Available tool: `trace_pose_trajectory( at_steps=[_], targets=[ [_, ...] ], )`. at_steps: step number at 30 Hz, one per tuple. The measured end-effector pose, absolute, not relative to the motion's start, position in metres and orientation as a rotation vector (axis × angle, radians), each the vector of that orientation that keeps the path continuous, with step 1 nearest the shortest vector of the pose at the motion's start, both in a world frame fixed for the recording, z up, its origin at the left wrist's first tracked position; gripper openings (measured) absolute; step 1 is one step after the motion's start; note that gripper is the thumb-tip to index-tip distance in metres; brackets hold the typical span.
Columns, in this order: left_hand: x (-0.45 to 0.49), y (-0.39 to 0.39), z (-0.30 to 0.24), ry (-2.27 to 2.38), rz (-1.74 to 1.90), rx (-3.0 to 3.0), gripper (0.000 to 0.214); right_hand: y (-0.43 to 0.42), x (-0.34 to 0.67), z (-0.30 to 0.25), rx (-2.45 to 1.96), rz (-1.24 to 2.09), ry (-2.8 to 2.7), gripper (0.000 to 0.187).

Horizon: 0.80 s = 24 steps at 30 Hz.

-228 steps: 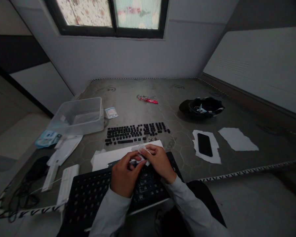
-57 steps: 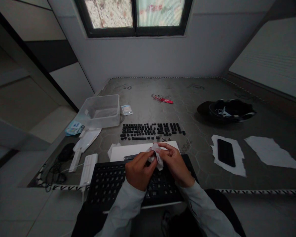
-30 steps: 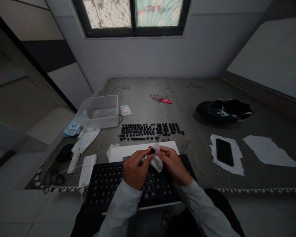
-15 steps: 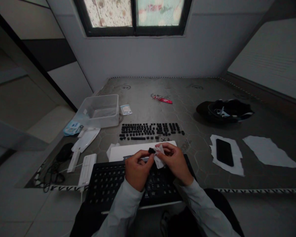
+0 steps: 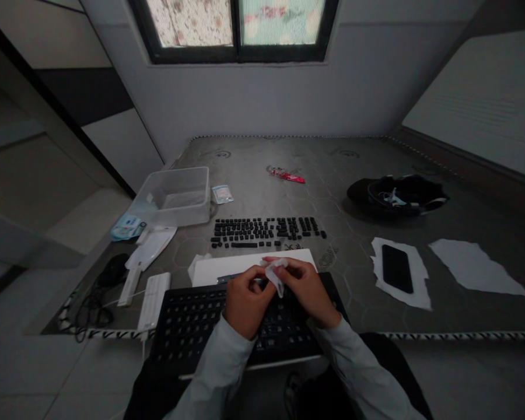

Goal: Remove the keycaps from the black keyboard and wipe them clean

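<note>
Tissue (image 5: 273, 275) pinched between left hand (image 5: 247, 300), right hand (image 5: 310, 291).

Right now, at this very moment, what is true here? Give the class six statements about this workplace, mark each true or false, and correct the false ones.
1. Fingertips of the left hand and right hand meet at a white tissue. True.
2. The black keyboard lies against the window wall. False: it is close to the person, below the hands.
3. Loose keycaps lie beyond the keyboard. True.
4. The red item lies nearer the person than the keycaps. False: it lies beyond them.
5. A black cap lies to the right of the keycaps. True.
6. The phone lies inside the cap. False: it lies on white paper.
</note>
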<state>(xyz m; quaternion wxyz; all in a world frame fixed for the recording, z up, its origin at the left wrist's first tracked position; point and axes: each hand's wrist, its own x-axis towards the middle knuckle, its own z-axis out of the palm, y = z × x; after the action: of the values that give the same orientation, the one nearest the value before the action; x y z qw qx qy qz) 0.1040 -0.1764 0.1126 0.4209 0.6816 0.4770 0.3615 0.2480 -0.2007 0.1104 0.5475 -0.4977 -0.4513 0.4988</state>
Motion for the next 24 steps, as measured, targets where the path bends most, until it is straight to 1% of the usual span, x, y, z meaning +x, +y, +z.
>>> trace_pose_trajectory(
  at_steps=[3,6,9,11,14,18,21,24],
  targets=[
    [0.103,-0.178,0.109,1.206,0.925,1.768,0.012,-0.199,0.247,0.108,-1.161,1.221,-0.998,0.040],
    [0.102,-0.179,0.107,1.223,0.967,1.827,0.010,-0.199,0.247,0.105,-1.225,1.116,-0.954,0.032],
    [0.101,-0.178,0.106,1.241,1.026,1.860,0.010,-0.200,0.246,0.106,-1.311,0.958,-1.040,0.022],
    [0.101,-0.177,0.105,1.250,1.063,1.890,0.008,-0.201,0.246,0.107,-1.293,0.918,-1.161,0.021],
    [0.098,-0.175,0.103,1.245,1.106,1.986,0.009,-0.201,0.247,0.109,-1.209,0.942,-1.286,0.020],
    [0.095,-0.174,0.101,1.265,1.180,2.091,0.001,-0.202,0.247,0.108,-1.238,0.915,-1.277,0.017],
    [0.094,-0.174,0.102,1.285,1.262,2.091,0.009,-0.202,0.245,0.107,-1.273,0.889,-1.251,0.018],
    [0.093,-0.173,0.104,1.207,1.316,2.113,0.010,-0.203,0.244,0.108,-1.267,0.903,-1.209,0.018]
  ],
)
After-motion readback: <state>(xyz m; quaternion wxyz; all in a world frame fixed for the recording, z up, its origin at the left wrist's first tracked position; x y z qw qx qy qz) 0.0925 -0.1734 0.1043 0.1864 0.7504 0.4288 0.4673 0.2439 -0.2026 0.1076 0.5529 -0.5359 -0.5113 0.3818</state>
